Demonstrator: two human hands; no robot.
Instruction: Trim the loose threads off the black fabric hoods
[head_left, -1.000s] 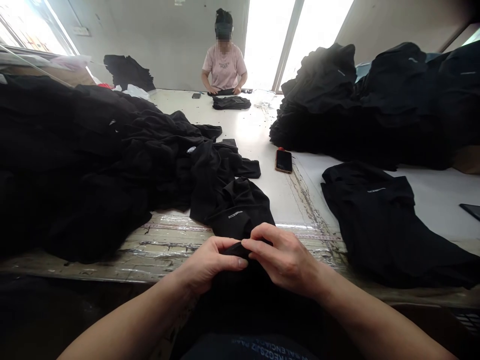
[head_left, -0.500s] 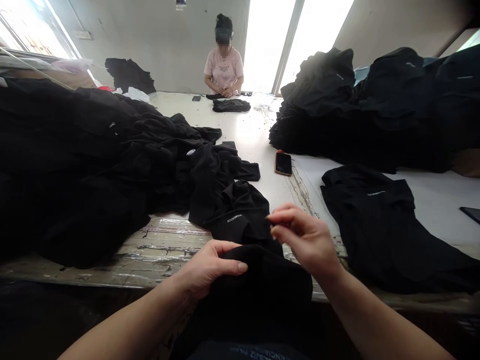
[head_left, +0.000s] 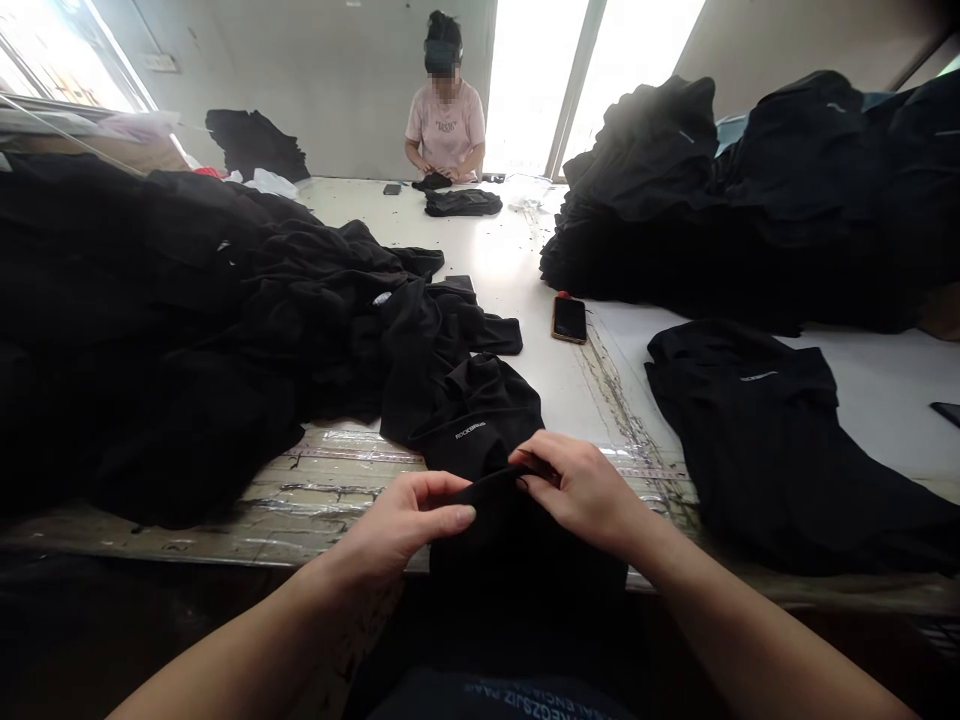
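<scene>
A black garment (head_left: 517,540) hangs over the table's near edge, its upper edge raised between my hands. My left hand (head_left: 412,515) is closed on that edge, thumb on top and fingers behind the cloth. My right hand (head_left: 574,485) is closed in a pinch at the same edge, a little to the right. Something small and dark shows between its fingers; I cannot make out what it is. Just beyond lies black cloth with a small white print (head_left: 470,430); whether it belongs to the held garment I cannot tell.
Black garments (head_left: 187,330) are heaped on the left. A tall stack (head_left: 675,220) stands at the back right, with a spread garment (head_left: 757,440) in front. A phone (head_left: 569,319) lies mid-table. Across the table (head_left: 495,260), a person (head_left: 448,130) handles dark cloth.
My right hand has come down and left, from above the cloth to its edge. The held edge is lower and drawn between both hands. The person opposite has shifted their hands.
</scene>
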